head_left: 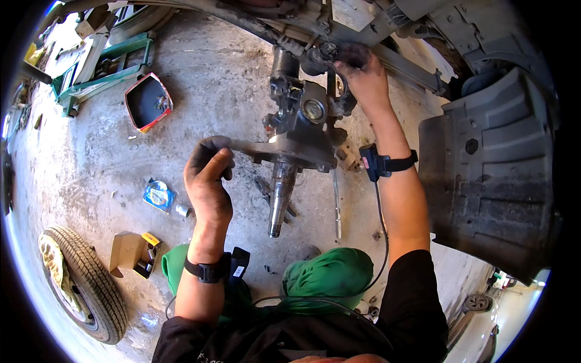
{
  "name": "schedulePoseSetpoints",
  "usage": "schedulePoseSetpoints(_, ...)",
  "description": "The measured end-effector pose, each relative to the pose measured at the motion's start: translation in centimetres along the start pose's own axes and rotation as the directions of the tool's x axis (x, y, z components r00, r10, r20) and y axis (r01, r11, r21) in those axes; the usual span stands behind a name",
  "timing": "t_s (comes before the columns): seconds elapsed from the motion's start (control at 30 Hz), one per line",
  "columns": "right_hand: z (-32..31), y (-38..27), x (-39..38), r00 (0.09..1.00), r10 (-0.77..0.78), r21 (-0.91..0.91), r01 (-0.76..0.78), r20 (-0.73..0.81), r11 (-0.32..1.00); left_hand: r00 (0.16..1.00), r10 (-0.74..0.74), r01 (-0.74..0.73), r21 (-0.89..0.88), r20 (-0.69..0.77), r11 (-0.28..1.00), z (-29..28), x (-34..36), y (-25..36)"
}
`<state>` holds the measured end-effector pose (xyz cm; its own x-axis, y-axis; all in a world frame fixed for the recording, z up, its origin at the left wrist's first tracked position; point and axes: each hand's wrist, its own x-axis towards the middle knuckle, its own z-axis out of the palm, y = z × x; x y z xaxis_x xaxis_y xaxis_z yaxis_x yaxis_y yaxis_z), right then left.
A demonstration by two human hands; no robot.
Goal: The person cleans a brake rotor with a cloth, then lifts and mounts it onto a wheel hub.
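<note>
In front of me a greasy steering knuckle (302, 142) hangs beneath the vehicle, its bare tapered spindle (281, 199) pointing toward me. My left hand (210, 162) is closed at the left end of the flat grey arm (251, 147) that sticks out from the knuckle; its fingers are curled and dark with grease. Higher up, my right hand (364, 71) reaches to a dark round joint (327, 51) above the knuckle. Its blackened fingers bend around the joint's right side, and the fingertips are partly hidden.
A fender liner (493, 163) hangs close on the right. On the floor at left are a red-edged tray (148, 103), a green metal frame (106, 75), a blue packet (158, 195), an open carton (134, 254) and a tyre (91, 284). A thin metal rod (337, 206) stands behind the spindle.
</note>
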<state>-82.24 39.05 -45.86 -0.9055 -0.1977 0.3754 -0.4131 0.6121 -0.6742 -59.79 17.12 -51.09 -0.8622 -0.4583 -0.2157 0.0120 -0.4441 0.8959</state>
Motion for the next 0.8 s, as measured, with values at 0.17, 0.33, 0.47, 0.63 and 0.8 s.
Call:
schedulePoseSetpoints(0.17,-0.5,0.8,2.8,0.975,-0.014,0.032,0.007,0.222,0.999,0.931,0.366,-0.339,0.388,0.005,0.857,0.8,1.2,-1.6)
schedulePoseSetpoints(0.33,0.2,-2.6,3.3,0.800,0.386,0.622,-0.600,0.460,0.503,0.945,0.179,-0.270,0.348,0.273,0.898,2.9,2.4,-1.7)
schedulePoseSetpoints(0.47,0.6,-1.7,3.7,0.806,0.312,0.656,-0.591,0.503,0.470,0.908,0.219,-0.376,0.461,0.358,0.804,2.2,2.9,-1.5)
schedulePoseSetpoints(0.63,0.8,-0.1,3.7,0.904,0.254,0.598,-0.420,0.345,0.683,0.863,0.352,-0.500,0.505,0.363,0.703,2.9,2.9,-1.8)
schedulePoseSetpoints(0.8,1.2,1.2,4.1,0.919,0.154,0.585,-0.353,0.362,0.731,0.845,0.391,-0.533,0.518,0.364,0.669,3.0,2.7,-1.5)
